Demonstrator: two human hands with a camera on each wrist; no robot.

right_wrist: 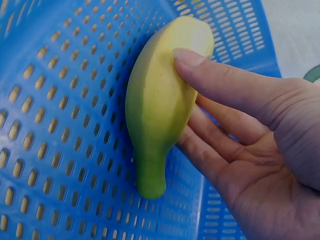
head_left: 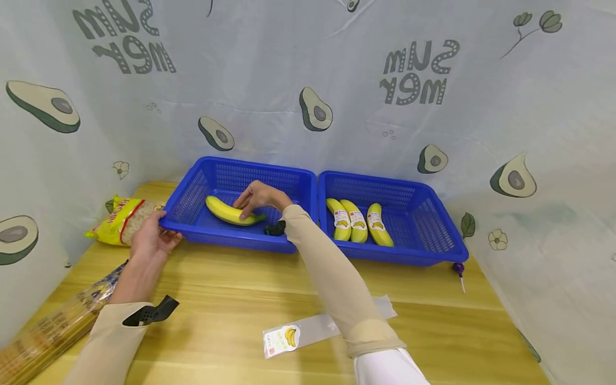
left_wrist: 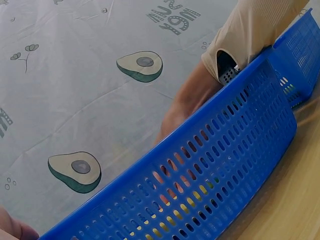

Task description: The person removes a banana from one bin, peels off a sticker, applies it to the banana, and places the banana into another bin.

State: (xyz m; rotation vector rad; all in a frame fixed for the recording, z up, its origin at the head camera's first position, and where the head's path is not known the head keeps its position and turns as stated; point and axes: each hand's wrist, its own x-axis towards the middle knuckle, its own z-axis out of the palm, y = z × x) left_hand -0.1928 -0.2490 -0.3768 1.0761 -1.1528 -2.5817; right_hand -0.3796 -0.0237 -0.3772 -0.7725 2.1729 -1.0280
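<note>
In the left blue basket (head_left: 240,243) lies a yellow banana (head_left: 223,210) with a green stem. My right hand (head_left: 260,197) reaches over the front rim and pinches it near the stem end. The right wrist view shows the thumb on one side of the banana (right_wrist: 160,100) and the fingers of the right hand (right_wrist: 250,130) behind it. At the basket's front left corner, my left hand (head_left: 153,239) grips the rim, thumb on top. Only a bit of the left hand (left_wrist: 15,227) shows in the left wrist view, where the basket wall (left_wrist: 200,165) partly hides the banana.
The right blue basket (head_left: 409,256) holds three bananas (head_left: 357,222) with labelled bands. A clear plastic strip with a banana label (head_left: 289,338) lies on the table (head_left: 216,321). Left are a yellow food bag (head_left: 120,219) and a long noodle pack (head_left: 58,326); a lollipop (head_left: 459,270) lies right.
</note>
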